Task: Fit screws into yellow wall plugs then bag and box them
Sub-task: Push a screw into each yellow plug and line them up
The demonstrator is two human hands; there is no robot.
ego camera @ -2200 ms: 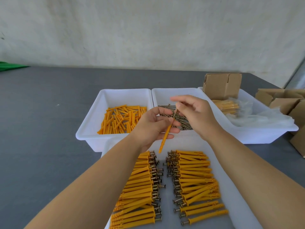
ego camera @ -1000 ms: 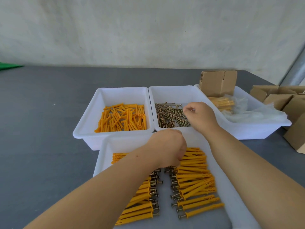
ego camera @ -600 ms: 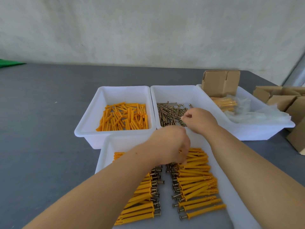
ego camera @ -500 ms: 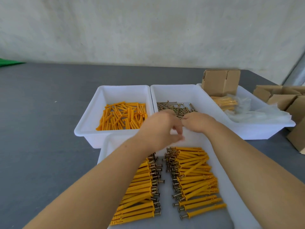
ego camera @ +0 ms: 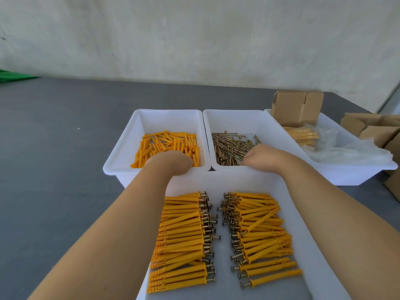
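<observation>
Loose yellow wall plugs (ego camera: 168,140) lie in the left white bin (ego camera: 121,156). My left hand (ego camera: 171,162) reaches over its near rim onto the plugs, fingers hidden behind the back of the hand. Loose screws (ego camera: 227,146) fill the middle white bin (ego camera: 236,114). My right hand (ego camera: 262,158) is down among the screws with fingers curled under; whether it holds one is hidden. In the near white tray (ego camera: 287,191) lie two rows of plugs with screws fitted, a left row (ego camera: 181,239) and a right row (ego camera: 259,234), screw heads facing the middle.
A third white bin (ego camera: 346,172) at the right holds a bagged bundle of plugs (ego camera: 303,135), clear plastic bags (ego camera: 350,152) and an open cardboard box (ego camera: 296,107). More flat cardboard boxes (ego camera: 372,128) sit at the far right on the grey table (ego camera: 54,159).
My left hand laid an assembled plug on the right row in the tray, then moved up into the plug bin. My right hand stayed in the screw bin, shifting slightly.
</observation>
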